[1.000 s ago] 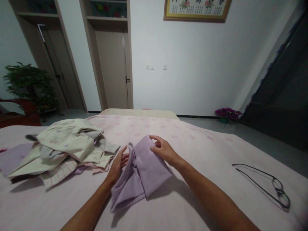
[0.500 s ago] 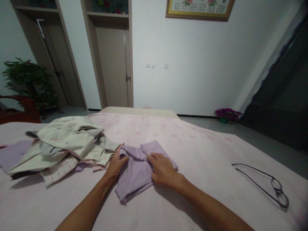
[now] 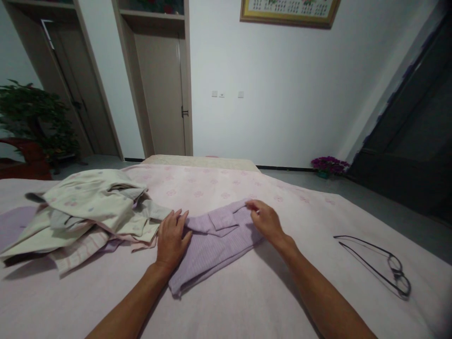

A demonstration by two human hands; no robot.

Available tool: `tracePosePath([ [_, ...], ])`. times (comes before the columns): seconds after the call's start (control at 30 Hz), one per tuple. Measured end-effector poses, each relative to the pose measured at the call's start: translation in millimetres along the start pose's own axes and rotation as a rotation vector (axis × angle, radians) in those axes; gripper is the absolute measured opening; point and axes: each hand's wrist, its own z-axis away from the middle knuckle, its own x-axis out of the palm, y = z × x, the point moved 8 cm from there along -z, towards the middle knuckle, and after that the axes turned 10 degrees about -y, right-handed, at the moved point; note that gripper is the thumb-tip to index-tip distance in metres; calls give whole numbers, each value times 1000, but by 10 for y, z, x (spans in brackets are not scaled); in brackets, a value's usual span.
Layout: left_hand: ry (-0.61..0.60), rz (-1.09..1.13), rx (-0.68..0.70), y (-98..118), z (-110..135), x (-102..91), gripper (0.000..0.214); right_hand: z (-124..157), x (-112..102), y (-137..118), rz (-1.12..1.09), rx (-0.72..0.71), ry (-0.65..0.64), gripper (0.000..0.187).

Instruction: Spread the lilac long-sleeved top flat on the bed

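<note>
Left hand (image 3: 172, 240) fingers spread flat on lilac cloth (image 3: 212, 240); right hand (image 3: 265, 220) fingers pinching its far edge

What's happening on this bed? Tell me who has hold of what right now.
A person works with bare hands on a lilac ribbed garment spread on the pink bedsheet. The left hand lies flat on its left edge, pinning it down, while the right hand pinches its far right edge. The garment is partly folded, with a flap turned over on top. A heap of cream and grey clothes sits to the left, and a pair of glasses lies to the right.
</note>
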Motion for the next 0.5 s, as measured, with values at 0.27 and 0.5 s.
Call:
tracePosePath([
  [0.27,-152,-96,-41,28,-64,64,30,177,731,-221,213,18,-403,52],
  [0.5,124,476,-569,-866,-47,26,33,75,600,61,-236,51,-579,19],
])
